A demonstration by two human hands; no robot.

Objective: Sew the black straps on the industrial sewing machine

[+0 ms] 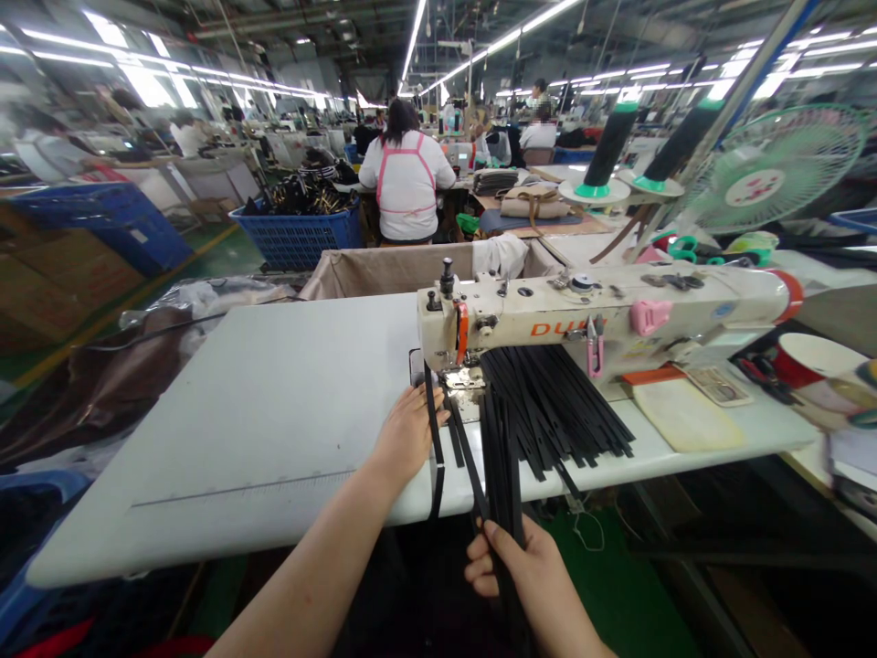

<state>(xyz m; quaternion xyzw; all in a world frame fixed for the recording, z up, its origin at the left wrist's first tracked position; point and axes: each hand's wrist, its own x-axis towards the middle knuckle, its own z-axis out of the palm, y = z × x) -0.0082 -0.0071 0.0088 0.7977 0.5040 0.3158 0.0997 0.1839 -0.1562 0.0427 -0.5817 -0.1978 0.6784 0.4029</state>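
My left hand (406, 431) rests on the white table just in front of the sewing machine's presser foot and needle plate (464, 379). Its fingers close about a narrow black strap (437, 457) that runs from the machine head over the table's front edge; part of the grip is hidden. At the edge, my right hand (517, 559) is wrapped round a bundle of black straps (503, 457), with one strap set apart between thumb and fingers. More loose black straps (554, 411) lie fanned out under the arm of the sewing machine (603, 306).
Pink thread snips (596, 347) hang on the machine's front. A pale pad (685, 411) lies to the right, near a red and white bowl (818, 361). Thread cones (609, 146) and a green fan (774, 174) stand behind. Ahead sits a co-worker (407, 178) beside a blue crate (298, 236).
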